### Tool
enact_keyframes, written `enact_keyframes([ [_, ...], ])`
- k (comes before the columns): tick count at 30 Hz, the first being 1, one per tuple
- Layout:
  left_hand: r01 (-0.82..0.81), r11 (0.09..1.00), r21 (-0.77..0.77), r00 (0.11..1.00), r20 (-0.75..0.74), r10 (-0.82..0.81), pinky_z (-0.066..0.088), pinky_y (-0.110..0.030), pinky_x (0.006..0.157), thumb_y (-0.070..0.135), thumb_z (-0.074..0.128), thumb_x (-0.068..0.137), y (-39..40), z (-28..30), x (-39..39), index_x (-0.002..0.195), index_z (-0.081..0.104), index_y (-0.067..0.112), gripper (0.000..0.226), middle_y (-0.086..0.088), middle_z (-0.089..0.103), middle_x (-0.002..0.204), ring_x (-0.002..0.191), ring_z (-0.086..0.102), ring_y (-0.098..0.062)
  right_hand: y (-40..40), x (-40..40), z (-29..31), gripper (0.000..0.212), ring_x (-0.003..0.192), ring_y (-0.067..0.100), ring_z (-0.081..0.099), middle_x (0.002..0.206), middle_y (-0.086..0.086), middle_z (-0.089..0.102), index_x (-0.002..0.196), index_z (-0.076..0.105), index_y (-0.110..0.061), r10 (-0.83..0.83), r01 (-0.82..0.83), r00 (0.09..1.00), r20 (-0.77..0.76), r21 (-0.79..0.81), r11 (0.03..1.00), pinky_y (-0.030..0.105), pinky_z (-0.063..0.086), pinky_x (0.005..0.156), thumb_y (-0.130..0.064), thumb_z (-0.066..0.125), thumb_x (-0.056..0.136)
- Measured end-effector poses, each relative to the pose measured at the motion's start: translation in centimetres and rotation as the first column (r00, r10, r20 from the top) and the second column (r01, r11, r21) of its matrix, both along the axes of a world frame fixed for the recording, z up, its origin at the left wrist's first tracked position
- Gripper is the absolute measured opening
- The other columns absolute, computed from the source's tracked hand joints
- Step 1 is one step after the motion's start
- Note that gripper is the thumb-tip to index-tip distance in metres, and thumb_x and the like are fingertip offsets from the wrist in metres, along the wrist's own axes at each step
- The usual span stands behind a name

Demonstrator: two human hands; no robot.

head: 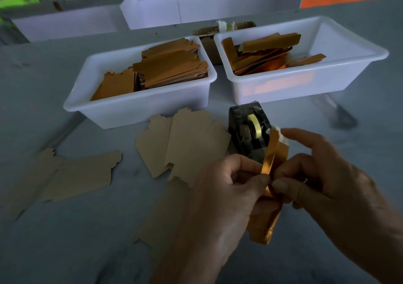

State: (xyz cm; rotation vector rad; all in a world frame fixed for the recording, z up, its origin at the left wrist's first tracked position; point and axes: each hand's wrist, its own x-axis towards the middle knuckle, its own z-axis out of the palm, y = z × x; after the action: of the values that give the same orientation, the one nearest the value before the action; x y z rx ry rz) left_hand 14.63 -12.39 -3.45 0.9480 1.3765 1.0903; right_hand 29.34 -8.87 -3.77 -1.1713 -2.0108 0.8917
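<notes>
Gold-faced card carton (265, 229) hangs above the bench (87, 251), near the tape dispenser (248, 131); left hand (220, 187) and right hand (322, 179) each close a pinching grip on it. Likely light, slick, easily creased: hold by its folded edges.

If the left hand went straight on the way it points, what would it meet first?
Likely the black tape dispenser just beyond the left hand, past the gold card it grips; depth is unclear.

White plastic bins (139, 107), tan cardboard blanks (192, 139), black tape dispenser (242, 131), shiny gold carton (265, 222)
</notes>
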Motion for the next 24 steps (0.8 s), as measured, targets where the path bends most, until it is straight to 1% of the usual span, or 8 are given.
enact_keyframes([
  [2,0.01,1.0,-0.003,1.0,0.013,-0.01,0.059,-0.027,0.066,0.012,0.063,0.088,0.0,0.0,-0.1,0.088,0.069,0.013,0.005,-0.006,0.074,0.081,0.072,0.073,-0.016,-0.1,-0.1,0.2,0.056,0.065,-0.001,0.063,0.074,-0.022,0.067,0.111,0.04,-0.054,-0.015,0.015,0.999,0.029,0.001,1.0,0.022,0.048,0.057,-0.024,0.068,0.073],
  [6,0.032,0.999,-0.025,0.999,0.02,-0.032,0.06,-0.03,0.072,0.007,0.062,0.088,0.0,0.1,-0.2,0.091,0.069,0.012,0.008,-0.006,0.074,0.084,0.076,0.073,-0.017,-0.2,-0.4,0.6,0.047,0.068,-0.004,0.062,0.074,-0.025,0.066,0.107,0.042,-0.051,-0.024,0.024,0.998,0.065,-0.009,1.0,0.019,0.047,0.055,-0.032,0.062,0.069],
  [10,0.072,0.997,-0.034,0.997,0.023,-0.071,0.059,-0.039,0.08,0.016,0.065,0.086,-0.1,0.2,-0.5,0.092,0.07,0.012,0.009,-0.005,0.074,0.085,0.08,0.073,-0.019,-0.4,-0.6,0.6,0.037,0.069,-0.007,0.06,0.074,-0.027,0.065,0.098,0.043,-0.049,-0.047,0.049,0.997,0.068,-0.029,0.998,0.006,0.042,0.068,-0.035,0.059,0.067],
  [14,0.042,0.999,-0.003,0.999,0.023,-0.042,0.06,-0.037,0.076,0.02,0.065,0.086,-0.2,0.1,-0.3,0.088,0.069,0.01,0.011,-0.007,0.074,0.082,0.077,0.073,-0.02,-0.8,-0.9,0.8,0.036,0.072,-0.005,0.059,0.078,-0.023,0.065,0.095,0.041,-0.049,-0.084,0.083,0.993,0.089,0.012,0.996,0.01,0.043,0.072,-0.033,0.06,0.07],
  [18,-0.021,0.998,0.054,0.999,-0.044,0.024,0.059,-0.043,0.075,0.019,0.061,0.089,-0.4,-0.6,0.1,0.085,0.07,0.014,0.011,-0.007,0.074,0.08,0.076,0.073,-0.023,-0.8,-1.0,0.9,0.045,0.075,-0.009,0.058,0.079,-0.029,0.063,0.102,0.038,-0.049,-0.089,0.088,0.99,0.109,0.014,0.996,0.006,0.042,0.071,-0.028,0.063,0.072],
  [20,-0.064,0.994,0.086,0.994,-0.078,0.071,0.059,-0.047,0.074,0.02,0.062,0.089,-0.6,-0.9,0.5,0.083,0.071,0.018,0.011,-0.005,0.074,0.078,0.074,0.073,-0.022,-0.9,-0.9,1.0,0.048,0.077,-0.009,0.059,0.081,-0.029,0.063,0.105,0.036,-0.049,-0.088,0.086,0.986,0.144,0.015,0.996,0.008,0.044,0.074,-0.026,0.065,0.074],
  [21,-0.092,0.991,0.099,0.992,-0.082,0.1,0.059,-0.047,0.073,0.02,0.063,0.089,-0.7,-1.0,0.7,0.081,0.071,0.019,0.011,-0.004,0.074,0.076,0.072,0.072,-0.021,-1.1,-0.9,1.1,0.048,0.078,-0.007,0.059,0.082,-0.026,0.063,0.108,0.037,-0.047,-0.092,0.089,0.982,0.165,0.026,0.996,0.011,0.045,0.073,-0.026,0.065,0.076],
  [24,-0.167,0.978,0.122,0.981,-0.08,0.177,0.06,-0.046,0.067,0.016,0.063,0.088,-0.8,-1.2,1.4,0.076,0.07,0.022,0.015,0.0,0.073,0.07,0.066,0.072,-0.019,-1.1,-1.2,1.7,0.051,0.069,0.002,0.06,0.077,-0.012,0.064,0.123,0.032,-0.041,-0.132,0.116,0.96,0.248,0.078,0.99,0.013,0.047,0.059,-0.032,0.062,0.083],
])
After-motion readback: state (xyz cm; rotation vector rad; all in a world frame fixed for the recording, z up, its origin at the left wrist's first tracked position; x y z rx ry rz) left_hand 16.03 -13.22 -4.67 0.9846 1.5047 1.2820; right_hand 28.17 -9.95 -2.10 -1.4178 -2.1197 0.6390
